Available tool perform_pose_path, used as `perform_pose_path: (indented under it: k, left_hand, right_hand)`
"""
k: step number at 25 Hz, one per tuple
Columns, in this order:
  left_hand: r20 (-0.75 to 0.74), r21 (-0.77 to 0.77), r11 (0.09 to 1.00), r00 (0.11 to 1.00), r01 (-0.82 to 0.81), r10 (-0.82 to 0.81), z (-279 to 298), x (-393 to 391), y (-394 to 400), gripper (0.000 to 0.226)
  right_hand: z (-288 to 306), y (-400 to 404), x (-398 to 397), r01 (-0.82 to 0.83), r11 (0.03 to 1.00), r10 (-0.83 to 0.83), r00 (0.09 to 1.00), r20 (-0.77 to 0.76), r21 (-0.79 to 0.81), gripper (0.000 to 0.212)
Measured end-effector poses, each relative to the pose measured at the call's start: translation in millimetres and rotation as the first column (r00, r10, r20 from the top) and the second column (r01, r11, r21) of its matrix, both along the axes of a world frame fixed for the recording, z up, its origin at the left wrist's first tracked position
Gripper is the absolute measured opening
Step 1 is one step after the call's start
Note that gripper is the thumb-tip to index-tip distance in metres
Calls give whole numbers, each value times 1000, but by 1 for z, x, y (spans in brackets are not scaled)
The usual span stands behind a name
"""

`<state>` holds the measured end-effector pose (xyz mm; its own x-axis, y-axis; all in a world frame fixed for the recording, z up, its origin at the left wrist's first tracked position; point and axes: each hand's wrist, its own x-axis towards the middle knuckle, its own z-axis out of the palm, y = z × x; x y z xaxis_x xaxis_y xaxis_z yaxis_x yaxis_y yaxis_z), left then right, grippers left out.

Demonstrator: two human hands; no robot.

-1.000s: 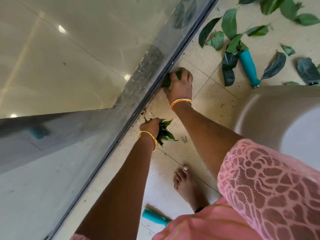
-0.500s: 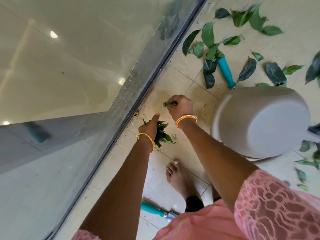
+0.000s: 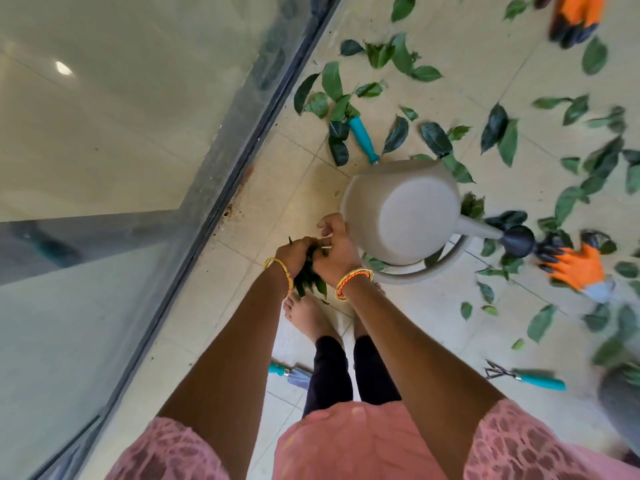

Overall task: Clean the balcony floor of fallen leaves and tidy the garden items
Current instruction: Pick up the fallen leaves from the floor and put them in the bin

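My left hand [image 3: 294,252] is shut on a bunch of green leaves [image 3: 310,284] that hangs below the wrist. My right hand [image 3: 334,249] presses against the same bunch, its fingers curled over the top. Both hands are held above my bare feet, close to the tipped grey watering can [image 3: 405,213]. Many loose green leaves [image 3: 398,133] lie scattered over the tiled floor [image 3: 301,178] beyond and to the right of the can.
A glass door with a dark metal track [image 3: 221,188] runs along the left. Teal-handled tools lie by the can [image 3: 362,136], behind my feet [image 3: 284,370] and at the right [image 3: 533,377]. Orange gloves lie at right [image 3: 575,268] and top right [image 3: 576,15]. A grey pot [image 3: 623,407] stands at the edge.
My right hand has left the door track with a leaf and joined the left hand at the bunch. Both hands have risen away from the floor, and the view has pulled back.
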<state>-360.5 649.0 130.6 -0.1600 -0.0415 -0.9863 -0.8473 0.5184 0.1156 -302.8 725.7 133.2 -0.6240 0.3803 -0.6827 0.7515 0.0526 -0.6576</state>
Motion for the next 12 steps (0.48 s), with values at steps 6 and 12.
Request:
perform_pose_path:
  k: [6, 12]
  left_hand:
    - [-95, -21, 956, 951, 294, -294, 36, 30, 38, 24]
    - [-116, -69, 960, 953, 273, -280, 30, 65, 59, 26]
  right_hand:
    - [17, 26, 38, 30, 995, -37, 996, 77, 91, 56]
    - [7, 101, 85, 243, 917, -149, 944, 295, -315, 26]
